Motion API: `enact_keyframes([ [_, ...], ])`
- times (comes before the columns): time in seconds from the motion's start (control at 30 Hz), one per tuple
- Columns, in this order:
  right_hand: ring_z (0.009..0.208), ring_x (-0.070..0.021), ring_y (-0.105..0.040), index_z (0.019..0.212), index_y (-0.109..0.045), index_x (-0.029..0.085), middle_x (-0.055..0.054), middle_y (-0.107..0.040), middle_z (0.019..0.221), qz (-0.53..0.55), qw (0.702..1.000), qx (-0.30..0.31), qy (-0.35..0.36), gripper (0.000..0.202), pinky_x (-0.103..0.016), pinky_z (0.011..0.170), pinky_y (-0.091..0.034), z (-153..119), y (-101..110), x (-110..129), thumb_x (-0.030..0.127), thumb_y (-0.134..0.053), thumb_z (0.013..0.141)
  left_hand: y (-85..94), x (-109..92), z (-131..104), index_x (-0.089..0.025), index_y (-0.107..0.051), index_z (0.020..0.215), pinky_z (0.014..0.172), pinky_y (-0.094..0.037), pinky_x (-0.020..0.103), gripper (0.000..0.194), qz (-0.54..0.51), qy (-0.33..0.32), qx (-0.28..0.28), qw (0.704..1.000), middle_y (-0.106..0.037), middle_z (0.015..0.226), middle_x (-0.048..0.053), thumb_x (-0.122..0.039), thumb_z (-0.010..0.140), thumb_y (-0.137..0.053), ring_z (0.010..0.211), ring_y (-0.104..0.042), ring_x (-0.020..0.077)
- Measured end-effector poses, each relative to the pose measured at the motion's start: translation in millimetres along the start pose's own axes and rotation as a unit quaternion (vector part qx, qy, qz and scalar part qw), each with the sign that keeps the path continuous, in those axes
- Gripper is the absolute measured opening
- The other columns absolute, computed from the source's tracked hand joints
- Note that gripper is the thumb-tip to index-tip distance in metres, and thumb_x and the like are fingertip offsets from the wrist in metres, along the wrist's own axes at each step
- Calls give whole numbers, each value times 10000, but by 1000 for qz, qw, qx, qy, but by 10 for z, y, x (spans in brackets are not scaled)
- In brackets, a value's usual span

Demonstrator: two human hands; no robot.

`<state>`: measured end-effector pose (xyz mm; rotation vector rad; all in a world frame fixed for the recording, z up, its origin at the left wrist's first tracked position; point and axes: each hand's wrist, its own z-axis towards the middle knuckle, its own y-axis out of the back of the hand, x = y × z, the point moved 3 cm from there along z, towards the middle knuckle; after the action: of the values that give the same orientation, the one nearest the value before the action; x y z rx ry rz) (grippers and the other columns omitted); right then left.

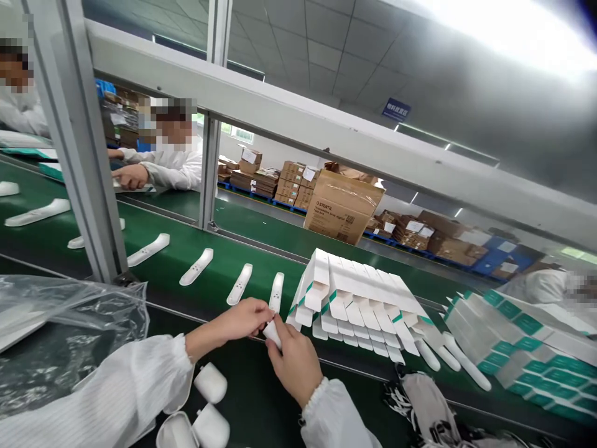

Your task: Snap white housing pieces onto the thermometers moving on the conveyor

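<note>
In front of me, my left hand (242, 322) and my right hand (297, 359) meet over the near edge of the green belt. Between their fingers is a small white plastic cap (272, 335), partly covered by the right hand. The left fingertips pinch at its upper end, and the right fingers wrap its side. Just beyond the hands lies a white handheld device with small buttons (277, 292). Similar devices, such as one white device (240, 284), lie in a row to the left. Below my left wrist are several rounded white caps (211, 382).
Rows of open white cartons (364, 298) stand to the right, with stacked green-and-white boxes (527, 348) beyond. Bundled cords and grey pouches (426, 398) lie lower right. A plastic bag (69, 336) is at left. A metal post (81, 143) rises near a co-worker (175, 155).
</note>
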<state>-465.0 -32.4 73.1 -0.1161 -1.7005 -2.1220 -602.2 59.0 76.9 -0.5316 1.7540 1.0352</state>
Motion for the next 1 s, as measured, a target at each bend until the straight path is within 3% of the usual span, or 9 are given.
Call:
enact_keyframes([
  [0.1,827,-306,-721,1459,-398,106,-171,-702,1026,-64,991,15,-116,530,-404,689,-575,251,-187,-12,254,-472,955,203,-65,450,-204,-605,778,655,-415,289,300,172,-59,-130,975,-643,764,28,-459,866,-473,722,-596,193],
  [0.17,794,-322,-726,1435,-400,69,-191,-702,980,-90,982,18,-164,508,-414,657,-569,410,-299,-5,255,-458,965,241,-77,753,-204,-632,912,750,-435,308,286,257,-79,-172,948,-670,958,68,-429,886,-457,896,-616,230],
  [0.27,823,-337,-731,1327,-487,53,-207,-708,938,-97,976,15,-193,409,-427,680,-571,594,-413,-7,251,-451,970,147,-4,1136,-190,-601,1153,874,-433,345,377,334,-95,-170,922,-610,1192,120,-429,885,-488,1120,-553,283],
  [0.37,847,-335,-733,1228,-547,70,-210,-713,929,-96,973,14,-211,328,-427,698,-574,685,-447,-58,243,-463,962,0,126,1379,-199,-626,1104,956,-395,390,361,376,-101,-158,908,-619,1149,116,-442,935,-419,1140,-528,288],
  [0.43,853,-329,-733,1172,-573,89,-205,-714,937,-97,971,6,-220,283,-420,692,-576,700,-428,-117,239,-473,954,-57,194,1483,-215,-643,1062,990,-363,409,376,375,-101,-166,906,-633,1127,101,-448,959,-366,1134,-521,280],
  [0.63,834,-313,-737,1125,-583,109,-177,-718,906,-109,961,-19,-255,252,-398,678,-573,676,-350,-352,252,-431,983,-197,169,1762,-340,-401,1470,964,-360,440,599,344,-92,-130,925,-585,1243,87,-475,888,-439,1174,-506,309],
  [0.8,846,-273,-734,1158,-585,114,-162,-714,956,-117,956,-31,-266,235,-344,687,-566,669,-365,-466,207,-470,975,-427,75,1886,-312,-610,1182,933,-368,450,367,365,-91,-164,912,-628,1117,61,-388,866,-440,1096,-544,284],
  [0.87,881,-271,-726,1195,-583,104,-171,-709,996,-118,957,-20,-265,264,-337,710,-562,644,-352,-490,192,-500,960,-473,70,1898,-284,-613,1093,920,-375,437,302,357,-89,-185,912,-641,1078,58,-377,862,-443,1073,-553,277],
  [1.0,1004,-313,-691,1360,-505,71,-203,-713,1036,-137,952,37,-270,457,-353,758,-550,567,-274,-565,193,-574,924,-520,106,1933,-284,-603,1053,915,-384,418,268,325,-88,-154,929,-650,1084,43,-388,873,-434,1071,-558,262],
])
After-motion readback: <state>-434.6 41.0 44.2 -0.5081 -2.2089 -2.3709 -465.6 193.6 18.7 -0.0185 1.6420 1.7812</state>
